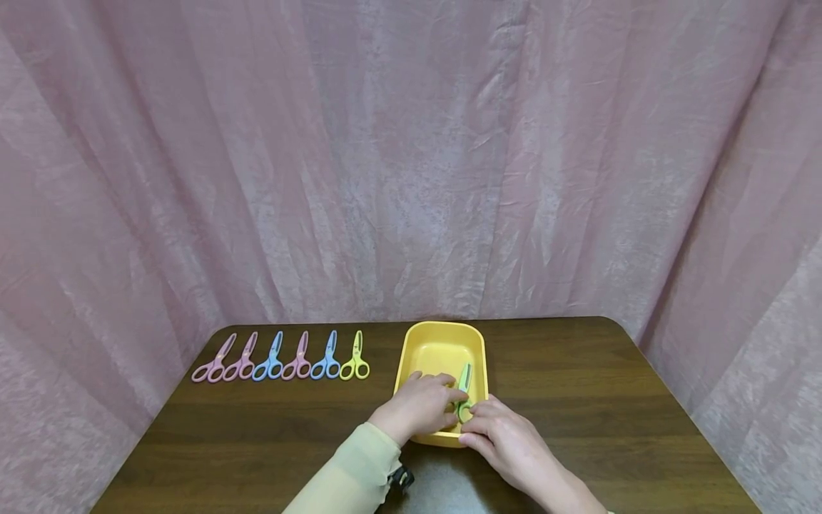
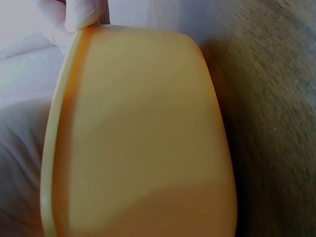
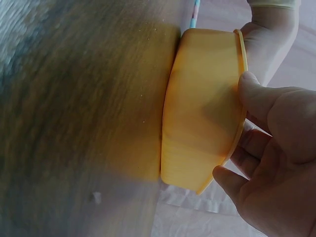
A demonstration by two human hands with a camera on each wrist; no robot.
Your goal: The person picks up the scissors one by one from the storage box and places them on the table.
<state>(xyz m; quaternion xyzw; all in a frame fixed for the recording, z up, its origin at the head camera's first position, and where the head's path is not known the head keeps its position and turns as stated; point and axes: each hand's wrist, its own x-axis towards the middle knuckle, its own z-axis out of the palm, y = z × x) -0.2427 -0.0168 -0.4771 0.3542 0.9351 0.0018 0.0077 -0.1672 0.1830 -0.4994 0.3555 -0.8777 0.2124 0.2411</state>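
A yellow plastic bin (image 1: pixel 443 330) stands on the table, and a pair of green scissors (image 1: pixel 465 378) lies inside it with its blades toward the far side. My left hand (image 1: pixel 420 403) reaches over the near left rim; its fingers and thumb pinch the scissors near the handles, partly covering them. With thumb outside and fingers inside, my right hand (image 1: pixel 507 435) grips the rim at the bin's near right corner. The right wrist view shows that thumb (image 3: pixel 254 94) on the rim. From the left wrist, mainly the bin's outer wall (image 2: pixel 148 123) is visible.
To the left of the bin, several scissors lie in a row: pink scissors (image 1: pixel 217 368), blue scissors (image 1: pixel 270 365) and yellow scissors (image 1: pixel 355 365) among them, blades pointing away. The dark wooden table (image 1: pixel 578 371) ends at a pink curtain (image 1: pixel 411 178) behind.
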